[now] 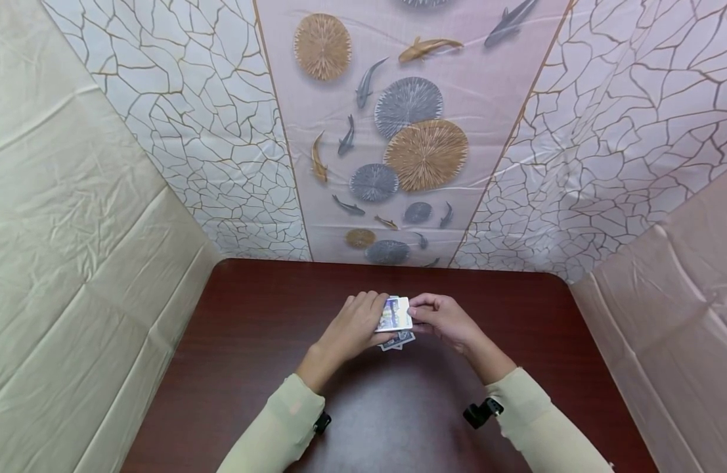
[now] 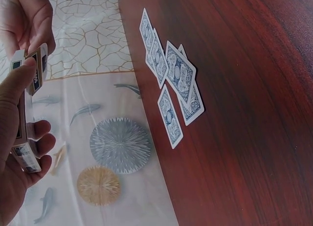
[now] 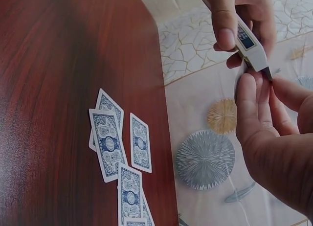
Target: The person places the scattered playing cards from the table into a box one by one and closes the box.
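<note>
My left hand (image 1: 352, 328) grips a small card box (image 1: 394, 316) above the table, thumb along one side and fingers round the other. At the box's end, my right hand (image 1: 447, 322) pinches the flap (image 2: 38, 69) between thumb and fingers; the flap stands bent out from the box in the left wrist view. Inside the box, the contents are hidden. Below the hands, several playing cards (image 3: 106, 143) lie with blue patterned backs up, some overlapping. One card (image 3: 141, 143) lies a little apart from the others.
The dark red-brown wooden table (image 1: 245, 368) meets a patterned cloth wall (image 1: 375, 131) at its back edge. Pale cloth walls stand at the left (image 1: 85, 263) and right (image 1: 682, 309). Each sleeved wrist carries a small black camera (image 1: 483, 412).
</note>
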The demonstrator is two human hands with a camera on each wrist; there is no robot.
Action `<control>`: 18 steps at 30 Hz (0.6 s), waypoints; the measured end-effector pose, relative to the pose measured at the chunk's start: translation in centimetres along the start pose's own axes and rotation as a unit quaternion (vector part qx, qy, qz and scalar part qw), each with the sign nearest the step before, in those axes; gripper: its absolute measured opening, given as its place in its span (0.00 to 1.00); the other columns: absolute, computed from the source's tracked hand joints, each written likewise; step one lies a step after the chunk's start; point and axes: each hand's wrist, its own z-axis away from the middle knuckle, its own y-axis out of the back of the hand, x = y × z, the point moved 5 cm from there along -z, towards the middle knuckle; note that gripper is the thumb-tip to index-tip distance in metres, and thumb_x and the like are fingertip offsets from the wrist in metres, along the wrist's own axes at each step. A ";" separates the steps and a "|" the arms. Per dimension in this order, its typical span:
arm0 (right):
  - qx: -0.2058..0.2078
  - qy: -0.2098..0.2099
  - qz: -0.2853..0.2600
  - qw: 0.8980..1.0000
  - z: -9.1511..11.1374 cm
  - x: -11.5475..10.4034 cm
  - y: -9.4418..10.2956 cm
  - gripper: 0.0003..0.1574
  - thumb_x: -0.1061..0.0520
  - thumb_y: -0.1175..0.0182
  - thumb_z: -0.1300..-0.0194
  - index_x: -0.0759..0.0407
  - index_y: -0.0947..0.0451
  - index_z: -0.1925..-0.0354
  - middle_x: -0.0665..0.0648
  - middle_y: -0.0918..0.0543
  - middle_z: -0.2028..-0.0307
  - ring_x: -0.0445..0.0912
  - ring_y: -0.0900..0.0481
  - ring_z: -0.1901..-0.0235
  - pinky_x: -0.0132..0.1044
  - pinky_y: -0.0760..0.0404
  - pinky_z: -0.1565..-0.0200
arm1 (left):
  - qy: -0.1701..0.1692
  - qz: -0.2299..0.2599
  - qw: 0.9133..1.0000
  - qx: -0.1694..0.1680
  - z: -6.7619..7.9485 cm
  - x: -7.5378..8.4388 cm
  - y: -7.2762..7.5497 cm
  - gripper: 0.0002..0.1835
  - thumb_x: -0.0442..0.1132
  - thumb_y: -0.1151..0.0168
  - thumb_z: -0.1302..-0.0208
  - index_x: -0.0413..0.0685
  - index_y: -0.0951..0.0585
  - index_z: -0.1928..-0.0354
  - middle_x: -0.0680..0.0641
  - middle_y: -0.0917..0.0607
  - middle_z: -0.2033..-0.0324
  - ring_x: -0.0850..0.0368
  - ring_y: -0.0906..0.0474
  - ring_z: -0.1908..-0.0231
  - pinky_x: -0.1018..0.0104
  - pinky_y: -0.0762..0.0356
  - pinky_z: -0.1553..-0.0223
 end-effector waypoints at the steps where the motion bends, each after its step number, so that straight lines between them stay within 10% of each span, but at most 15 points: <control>1: 0.000 0.001 -0.002 1.000 0.0 0.1 0.0 0.12 0.66 0.42 0.25 0.75 0.25 0.49 0.53 0.14 0.62 0.42 0.13 0.63 0.38 0.13 0.57 | -0.001 -0.001 1.000 0.001 0.0 0.1 0.0 0.39 0.64 0.28 0.41 0.41 0.25 0.41 0.47 0.19 0.57 0.53 0.22 0.59 0.61 0.27 0.63; 18: 0.019 -0.010 -0.003 1.000 -0.6 0.7 -0.9 0.04 0.65 0.39 0.29 0.60 0.23 0.63 0.48 0.16 0.71 0.39 0.17 0.70 0.33 0.16 0.63 | -0.001 0.008 1.000 0.006 0.0 0.2 0.0 0.38 0.63 0.28 0.41 0.40 0.24 0.42 0.47 0.19 0.58 0.52 0.23 0.60 0.60 0.27 0.63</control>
